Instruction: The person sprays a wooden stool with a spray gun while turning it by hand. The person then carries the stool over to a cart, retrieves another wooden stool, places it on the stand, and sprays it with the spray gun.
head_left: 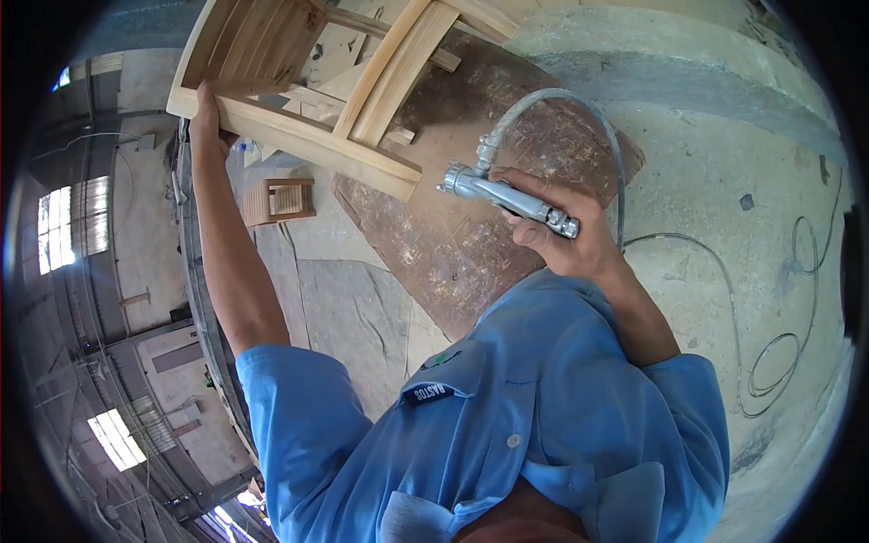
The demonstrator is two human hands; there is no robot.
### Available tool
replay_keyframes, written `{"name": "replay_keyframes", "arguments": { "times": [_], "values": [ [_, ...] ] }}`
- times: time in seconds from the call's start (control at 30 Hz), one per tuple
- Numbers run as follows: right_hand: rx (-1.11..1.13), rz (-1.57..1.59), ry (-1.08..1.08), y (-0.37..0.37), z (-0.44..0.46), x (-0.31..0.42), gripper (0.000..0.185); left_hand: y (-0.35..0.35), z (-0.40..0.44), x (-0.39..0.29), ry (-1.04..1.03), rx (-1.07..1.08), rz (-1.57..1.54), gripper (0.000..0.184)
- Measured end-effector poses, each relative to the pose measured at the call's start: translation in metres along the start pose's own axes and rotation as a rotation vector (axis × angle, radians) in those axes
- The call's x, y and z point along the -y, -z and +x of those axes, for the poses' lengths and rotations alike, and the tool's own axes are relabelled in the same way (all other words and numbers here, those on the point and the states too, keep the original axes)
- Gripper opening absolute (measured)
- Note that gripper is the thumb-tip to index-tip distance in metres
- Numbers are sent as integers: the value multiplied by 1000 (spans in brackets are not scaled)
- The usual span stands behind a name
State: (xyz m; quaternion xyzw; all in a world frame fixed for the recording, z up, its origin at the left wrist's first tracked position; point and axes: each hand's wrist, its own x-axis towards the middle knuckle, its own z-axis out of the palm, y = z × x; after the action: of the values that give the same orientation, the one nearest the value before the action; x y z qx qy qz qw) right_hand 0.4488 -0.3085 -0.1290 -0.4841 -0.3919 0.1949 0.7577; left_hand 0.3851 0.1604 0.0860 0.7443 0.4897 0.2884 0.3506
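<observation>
My right hand [570, 222] is closed around a metal spray gun [507, 193], its nozzle facing left toward the end of a wooden rail. A hose [611, 136] rises from the gun's fitting and loops over to the right. At the upper left, my left hand [208, 118] grips a corner of a light, bare-wood chair frame [312, 136], holding it tilted. Its curved slats and crosspieces show, while its top runs out of view. Some fingers of my left hand are hidden behind the wood. A small gap separates the gun from the frame.
Beneath the chair frame lies a stained brown board [453, 235] on the concrete floor. A small wooden chair [279, 201] stands farther left. A thin hose [733, 317] coils across the floor at right. A raised concrete ledge [670, 54] runs along the upper right.
</observation>
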Motion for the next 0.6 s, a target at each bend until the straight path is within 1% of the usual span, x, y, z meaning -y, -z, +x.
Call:
{"name": "replay_keyframes", "arguments": {
  "times": [0.1,0.2,0.3,0.33,0.43,0.47,0.6],
  "values": [
    [4,73,-6,6,18,1,59,1,4,0,17,-1,-8,83],
    [51,9,-12,14,31,-4,57,0,4,0,32,-12,-17,82],
    [-61,46,-45,32,31,-23,54,0,9,0,25,-13,-23,82],
    [-216,137,14,32,34,-19,54,1,11,1,20,-26,-10,82],
    [-295,-44,28,56,44,-12,54,6,18,4,54,-35,1,83],
    [-289,-49,-26,61,44,-13,56,6,20,5,72,-32,-1,83],
    [-271,-65,-14,59,49,-27,55,4,24,7,70,-63,-87,83]
  ]
}}
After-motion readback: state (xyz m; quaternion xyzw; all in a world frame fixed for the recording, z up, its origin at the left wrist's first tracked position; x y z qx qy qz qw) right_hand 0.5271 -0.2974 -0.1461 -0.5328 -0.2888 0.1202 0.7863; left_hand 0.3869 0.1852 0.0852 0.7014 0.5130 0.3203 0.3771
